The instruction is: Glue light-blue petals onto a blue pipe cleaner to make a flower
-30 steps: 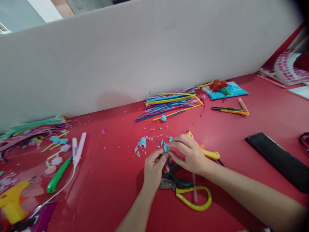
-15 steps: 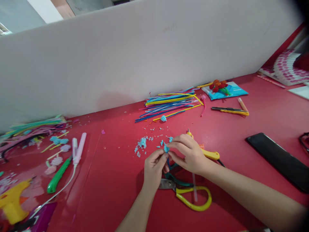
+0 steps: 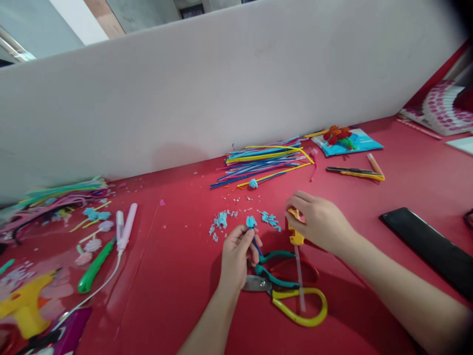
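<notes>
Head view: red table (image 3: pixel 177 296) littered with scraps, white partition (image 3: pixel 221 98) behind

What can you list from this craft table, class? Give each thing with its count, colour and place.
table: one, red, under everything
partition board: one, white, along the table's far edge
pipe cleaner pile: one, mixed colours, centre back
second pipe cleaner pile: one, mixed colours, far left
blue scraps: scattered, light blue, centre
scissors: one pair, yellow handles, near centre
pliers: one pair, teal handles, beside the scissors
green-handled tool: one, left
glue gun: one, yellow, under the right hand
second glue gun: one, yellow, bottom left
black case: one, right
left hand: pinching a blue tuft on a stem
right hand: on the glue gun
</notes>
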Action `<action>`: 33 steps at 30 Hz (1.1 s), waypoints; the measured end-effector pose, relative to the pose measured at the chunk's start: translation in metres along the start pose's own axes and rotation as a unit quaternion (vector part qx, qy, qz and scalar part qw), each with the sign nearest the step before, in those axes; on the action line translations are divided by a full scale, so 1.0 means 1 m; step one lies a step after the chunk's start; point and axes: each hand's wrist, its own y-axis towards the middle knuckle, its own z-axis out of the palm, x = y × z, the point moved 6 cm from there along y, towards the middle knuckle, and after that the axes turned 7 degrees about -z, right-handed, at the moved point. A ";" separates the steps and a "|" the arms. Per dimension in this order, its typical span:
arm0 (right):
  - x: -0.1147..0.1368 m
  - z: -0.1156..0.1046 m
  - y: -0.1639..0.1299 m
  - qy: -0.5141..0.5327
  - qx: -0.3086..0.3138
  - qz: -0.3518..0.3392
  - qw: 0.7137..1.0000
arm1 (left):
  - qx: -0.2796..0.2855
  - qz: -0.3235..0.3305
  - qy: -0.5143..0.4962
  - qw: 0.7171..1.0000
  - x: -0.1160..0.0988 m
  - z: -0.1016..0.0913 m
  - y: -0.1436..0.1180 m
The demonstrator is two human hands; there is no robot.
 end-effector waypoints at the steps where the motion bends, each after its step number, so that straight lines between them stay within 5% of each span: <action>1: -0.010 0.002 -0.005 -0.019 0.024 0.015 0.999 | -0.001 -0.001 -0.003 1.000 0.000 0.000 0.000; 6: -0.030 0.027 -0.033 -0.054 0.155 0.018 0.986 | -0.007 0.009 0.004 1.000 -0.002 0.000 -0.001; 12: -0.023 0.047 -0.041 -0.065 0.196 0.091 0.974 | -0.022 0.029 0.017 0.999 -0.002 -0.004 0.002; 20: -0.013 0.020 -0.029 0.087 0.099 0.102 0.986 | -0.044 0.027 0.017 0.999 -0.001 -0.010 0.004; 23: 0.001 0.013 -0.029 0.267 0.026 0.106 0.957 | -0.046 0.014 0.008 0.999 0.001 -0.011 0.007; 26: 0.016 0.020 -0.034 0.399 0.021 0.093 0.912 | -0.045 0.002 -0.004 0.999 0.002 -0.012 0.009; 33: 0.030 0.031 -0.040 0.447 0.020 0.055 0.893 | -0.041 -0.028 -0.025 0.998 0.007 -0.012 0.008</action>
